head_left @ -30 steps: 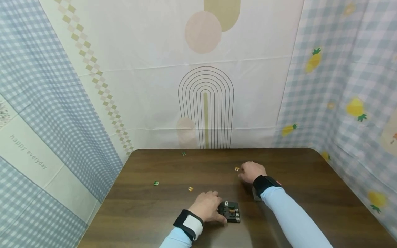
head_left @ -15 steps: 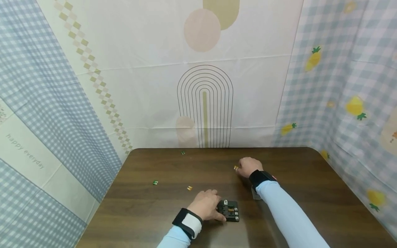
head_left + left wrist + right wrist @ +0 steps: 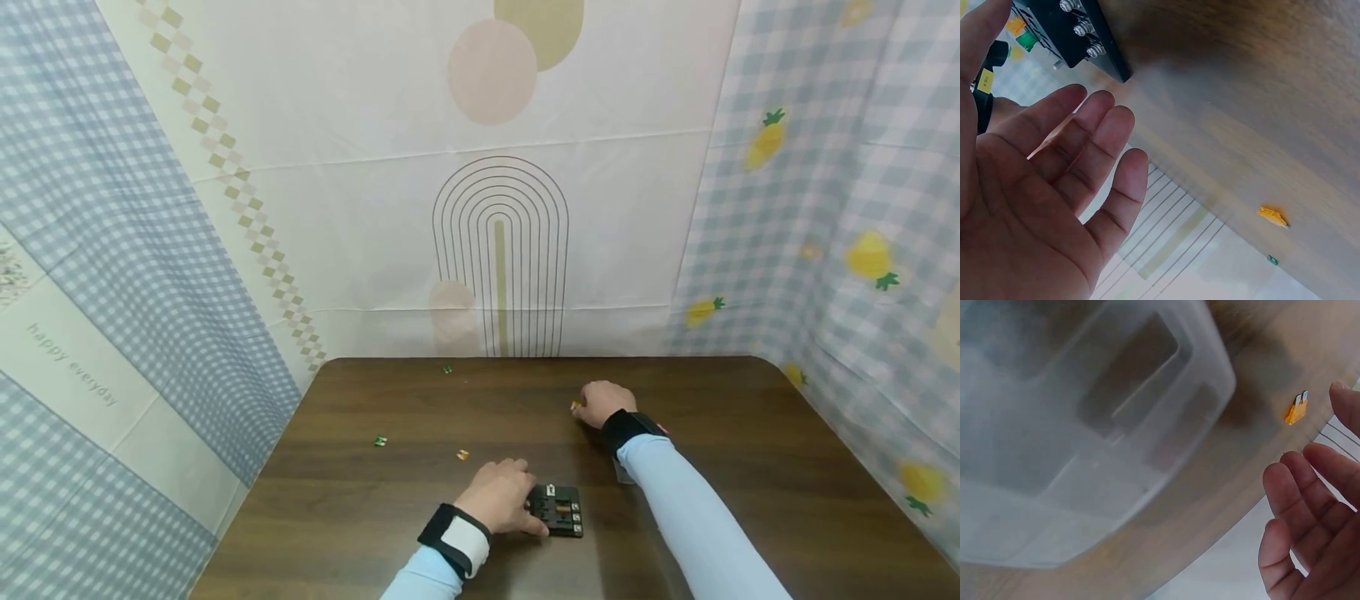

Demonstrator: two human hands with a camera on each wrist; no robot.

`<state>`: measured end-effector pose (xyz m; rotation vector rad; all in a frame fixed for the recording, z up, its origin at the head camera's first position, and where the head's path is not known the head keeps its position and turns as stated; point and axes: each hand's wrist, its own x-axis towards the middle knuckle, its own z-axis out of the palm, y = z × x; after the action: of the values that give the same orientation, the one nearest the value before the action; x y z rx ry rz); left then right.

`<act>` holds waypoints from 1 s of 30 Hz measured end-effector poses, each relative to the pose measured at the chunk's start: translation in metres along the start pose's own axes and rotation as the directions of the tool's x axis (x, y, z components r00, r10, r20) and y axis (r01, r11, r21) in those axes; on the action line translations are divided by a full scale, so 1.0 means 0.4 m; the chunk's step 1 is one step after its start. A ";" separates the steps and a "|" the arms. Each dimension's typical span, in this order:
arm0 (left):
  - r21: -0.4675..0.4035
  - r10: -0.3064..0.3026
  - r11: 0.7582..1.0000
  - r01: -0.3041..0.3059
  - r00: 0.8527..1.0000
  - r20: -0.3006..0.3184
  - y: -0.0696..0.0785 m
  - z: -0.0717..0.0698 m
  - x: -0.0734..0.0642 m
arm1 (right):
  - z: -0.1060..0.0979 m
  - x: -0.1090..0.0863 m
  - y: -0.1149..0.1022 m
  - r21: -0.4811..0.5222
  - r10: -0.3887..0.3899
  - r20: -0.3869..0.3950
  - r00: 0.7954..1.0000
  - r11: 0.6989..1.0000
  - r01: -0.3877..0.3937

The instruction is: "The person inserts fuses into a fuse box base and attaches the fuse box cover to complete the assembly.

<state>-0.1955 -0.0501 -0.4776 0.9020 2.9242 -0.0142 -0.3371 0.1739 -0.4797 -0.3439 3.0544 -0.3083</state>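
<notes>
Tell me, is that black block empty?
Not empty: the left wrist view shows an orange piece and a green piece in the black block.

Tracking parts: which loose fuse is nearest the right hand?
The rightmost orange fuse, by the right hand; the other orange fuse and both green fuses lie farther left.

Checked curtains (image 3: 142, 208); brown wooden table (image 3: 337, 500)

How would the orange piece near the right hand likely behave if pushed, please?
The orange piece is probably stiff, given its two straight silvery prongs. It is likely light, being tiny beside the right hand. Its angular shape suggests sliding, not rolling.
</notes>
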 end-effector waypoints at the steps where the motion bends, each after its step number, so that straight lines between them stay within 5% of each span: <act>1: 0.002 0.000 1.000 0.000 1.000 0.001 -0.001 0.001 0.000 | 0.000 0.001 -0.002 -0.003 -0.005 -0.001 1.000 1.000 0.005; 30: -0.002 -0.005 1.000 0.005 1.000 -0.017 -0.010 0.010 -0.008 | -0.004 0.017 -0.047 -0.072 -0.026 0.010 1.000 0.997 0.027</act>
<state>-0.1947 -0.0553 -0.4813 0.8988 2.9421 -0.0036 -0.3399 0.1548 -0.4747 -0.3890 3.0599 -0.1978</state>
